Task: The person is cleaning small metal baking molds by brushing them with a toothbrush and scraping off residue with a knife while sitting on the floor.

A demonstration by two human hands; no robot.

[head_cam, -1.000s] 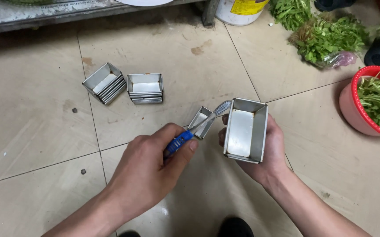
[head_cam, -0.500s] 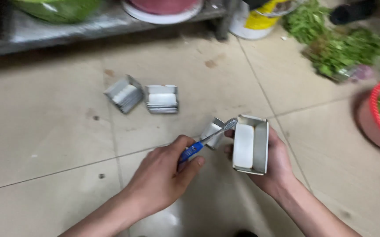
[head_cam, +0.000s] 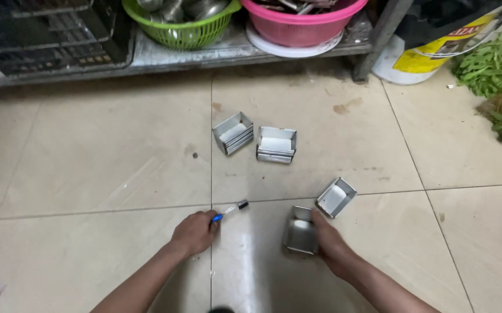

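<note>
My left hand (head_cam: 194, 233) grips a small blue-handled brush (head_cam: 230, 211), its dark bristle end pointing right, low over the tiled floor. My right hand (head_cam: 331, 243) holds a rectangular metal tin (head_cam: 301, 233) that rests on the floor. Just beyond it, a second single tin (head_cam: 336, 197) lies tilted on the tiles. Farther away sit two stacks of the same metal tins, one to the left (head_cam: 233, 133) and one to the right (head_cam: 276, 144).
A metal shelf (head_cam: 216, 55) runs along the far side, carrying a green basket (head_cam: 176, 23) and a pink basket (head_cam: 303, 20). A white and yellow bucket (head_cam: 419, 55) stands by the shelf leg. Leafy greens (head_cam: 497, 81) lie on the floor at far right.
Both hands have dropped from mid-air to the floor. The tin in my right hand now rests on the tiles, and the brush has left it. The view has tilted up toward the shelf.
</note>
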